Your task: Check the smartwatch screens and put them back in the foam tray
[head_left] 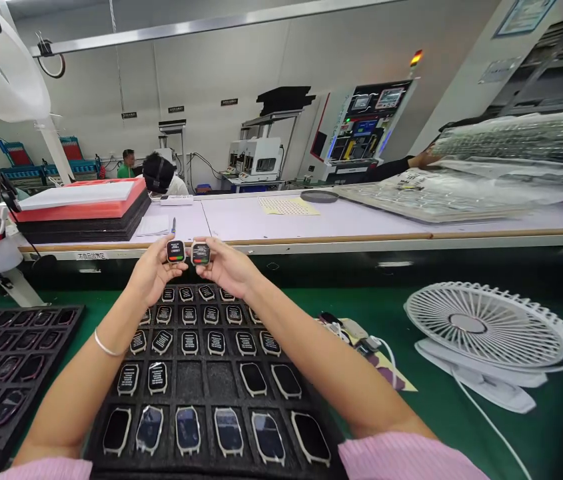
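My left hand [155, 270] grips a smartwatch body [176, 251] without a strap, its screen lit with text and a green and red bar. Right beside it, my right hand [226, 267] pinches a second smartwatch body [200, 253], also lit, with a red bar on its screen. Both are held up above the far end of a black foam tray [196, 380]. Rows of similar watch bodies fill that tray; some screens show white text and others are dark. Two neighbouring slots in its second row from the front hold no watch. My forearms hide parts of the tray's sides.
Another tray of watches [6, 360] lies at the left. A white fan [468, 323] and cables [361, 340] stand on the green mat at the right. Behind runs a raised shelf [231, 220] with stacked red foam [81, 200] and plastic-wrapped trays [511, 160]. Co-workers sit beyond.
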### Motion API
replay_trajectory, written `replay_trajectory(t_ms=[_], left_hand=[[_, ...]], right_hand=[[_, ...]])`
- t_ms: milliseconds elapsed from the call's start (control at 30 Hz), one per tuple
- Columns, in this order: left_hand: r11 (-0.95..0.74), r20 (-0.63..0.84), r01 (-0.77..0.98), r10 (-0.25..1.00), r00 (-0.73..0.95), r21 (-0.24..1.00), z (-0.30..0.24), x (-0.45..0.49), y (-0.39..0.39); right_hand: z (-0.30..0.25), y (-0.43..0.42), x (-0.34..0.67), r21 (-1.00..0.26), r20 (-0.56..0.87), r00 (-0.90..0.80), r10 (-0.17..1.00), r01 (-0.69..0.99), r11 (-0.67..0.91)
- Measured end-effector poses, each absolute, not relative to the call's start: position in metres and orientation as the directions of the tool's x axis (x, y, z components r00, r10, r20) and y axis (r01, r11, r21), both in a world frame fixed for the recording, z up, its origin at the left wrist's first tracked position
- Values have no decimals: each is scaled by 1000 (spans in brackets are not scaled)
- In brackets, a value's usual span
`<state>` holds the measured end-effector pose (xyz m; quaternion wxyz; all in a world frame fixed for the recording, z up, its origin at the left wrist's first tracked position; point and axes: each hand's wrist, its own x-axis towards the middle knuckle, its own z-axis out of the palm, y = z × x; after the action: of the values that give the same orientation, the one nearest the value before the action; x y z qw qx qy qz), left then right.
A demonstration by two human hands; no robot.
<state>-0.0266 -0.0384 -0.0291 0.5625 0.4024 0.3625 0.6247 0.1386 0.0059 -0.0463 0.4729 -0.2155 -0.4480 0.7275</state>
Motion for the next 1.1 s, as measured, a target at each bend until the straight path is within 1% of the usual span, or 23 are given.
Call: replay_trajectory(t_ms=[100, 200, 300, 467, 567, 667, 767, 833, 900, 1000, 1033, 1067, 1100], left_hand=[[-170, 158, -400, 985, -61, 901, -18, -26, -27], [-268, 261, -375, 963, -69, 887, -7, -26, -22], [-362, 358, -332, 931, -76, 871, 4, -26, -21], [-477, 484, -297, 873, -56, 827, 16, -25, -24], [-512, 523, -293, 851, -48, 807, 20, -24, -26], [-517, 529, -289, 848, -42, 806, 22, -23, -28], [-501, 513, -278, 858, -35, 819, 23, -22, -39], [-465, 483, -270, 875, 1, 843, 21, -22, -60], [-370, 412, -284, 905, 103, 885, 14, -24, -92], [-152, 271, -334, 899, 344, 930, -6, -33, -154], [-90, 229, -341, 891, 393, 936, -15, -39, -174], [-54, 204, -339, 882, 425, 939, -23, -46, -193], [-52, 194, -335, 894, 404, 941, -31, -54, -209]], right_hand=[[-30, 16, 133, -865, 137, -408, 902, -493, -92], [-12, 21, 133, -867, 169, -400, 901, -495, -57], [5, 21, 137, -867, 249, -410, 877, -498, 13], [23, 17, 143, -862, 395, -395, 829, -471, 187], [27, 14, 145, -852, 448, -400, 800, -462, 246], [27, 12, 146, -847, 462, -409, 787, -466, 255], [23, 1, 149, -841, 465, -409, 785, -480, 249], [16, -18, 156, -844, 463, -447, 766, -487, 226], [5, -50, 169, -864, 422, -511, 749, -477, 161], [-15, -108, 197, -881, 366, -631, 684, -472, 36], [-21, -127, 208, -886, 356, -654, 668, -462, 20], [-25, -143, 218, -895, 357, -696, 623, -445, 16], [-29, -156, 227, -908, 346, -717, 605, -419, 23]])
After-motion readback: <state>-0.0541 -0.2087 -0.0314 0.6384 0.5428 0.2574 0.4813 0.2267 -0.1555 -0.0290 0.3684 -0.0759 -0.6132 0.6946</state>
